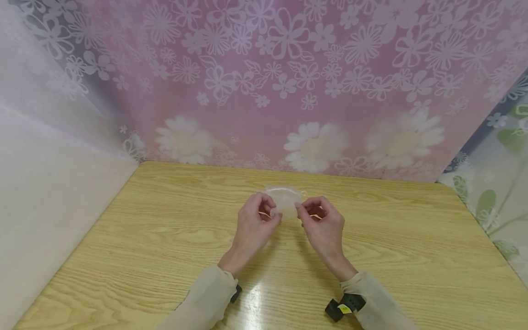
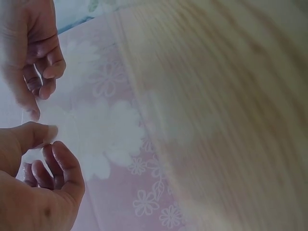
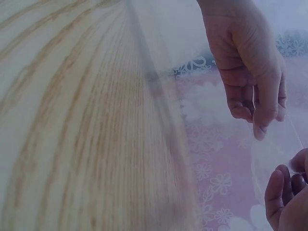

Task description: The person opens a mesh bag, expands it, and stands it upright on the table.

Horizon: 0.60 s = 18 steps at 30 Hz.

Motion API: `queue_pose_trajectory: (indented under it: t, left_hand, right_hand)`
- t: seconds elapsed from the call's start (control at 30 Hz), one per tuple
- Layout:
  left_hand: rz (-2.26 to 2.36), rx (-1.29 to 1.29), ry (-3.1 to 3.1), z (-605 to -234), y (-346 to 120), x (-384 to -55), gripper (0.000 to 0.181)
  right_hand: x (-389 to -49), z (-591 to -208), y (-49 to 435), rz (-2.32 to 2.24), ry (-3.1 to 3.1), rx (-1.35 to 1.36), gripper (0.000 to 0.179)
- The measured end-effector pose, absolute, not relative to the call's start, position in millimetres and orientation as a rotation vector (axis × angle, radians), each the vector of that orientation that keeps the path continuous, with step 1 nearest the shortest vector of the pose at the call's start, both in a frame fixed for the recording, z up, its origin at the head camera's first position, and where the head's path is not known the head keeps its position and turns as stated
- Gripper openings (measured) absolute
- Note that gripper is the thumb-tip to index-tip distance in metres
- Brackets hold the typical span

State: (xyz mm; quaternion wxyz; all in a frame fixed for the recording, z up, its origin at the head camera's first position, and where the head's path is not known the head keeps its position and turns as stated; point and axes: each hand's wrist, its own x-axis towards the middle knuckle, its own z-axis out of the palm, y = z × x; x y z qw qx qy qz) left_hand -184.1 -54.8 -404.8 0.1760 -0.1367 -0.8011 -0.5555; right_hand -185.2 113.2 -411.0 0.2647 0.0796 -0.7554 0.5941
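A thin, see-through plastic sheet (image 1: 286,200), perhaps a small bag, is stretched between both hands over the far middle of the table. Its upper edge bows and catches the light. My left hand (image 1: 252,225) pinches its left side between thumb and index finger. On the other side, my right hand (image 1: 327,228) pinches the right edge with its fingertips. The right wrist view shows the clear plastic (image 3: 275,147) hanging between the two hands, its thin edges faintly visible. In the left wrist view the plastic hardly stands out from the background.
A wood-grain table (image 1: 165,256) spreads beneath the hands. Pink cloth with white flowers (image 1: 247,105) hangs behind its far edge. A pale curtain (image 1: 57,174) borders the left, a leaf-patterned one (image 1: 491,206) the right. A dark wrist strap (image 1: 350,303) circles the right sleeve.
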Motion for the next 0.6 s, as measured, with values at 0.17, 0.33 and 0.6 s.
queue_pose_trajectory:
  t: [0.17, 0.33, 0.6]
  left_hand:
    - [-1.600, -0.414, -2.280, -405.5, -54.5, -183.6, 0.024]
    - [-1.661, -0.421, -2.305, -405.3, -53.9, -183.1, 0.028]
    - [-1.704, -0.418, -2.325, -406.0, -52.1, -183.5, 0.026]
  right_hand:
    - [-184.7, -409.7, 111.0, 1.643, -2.041, 0.198, 0.012]
    - [-185.5, -410.0, 108.7, 1.614, -2.045, 0.180, 0.012]
    - [-184.5, -413.0, 112.1, 1.616, -2.061, 0.235, 0.012]
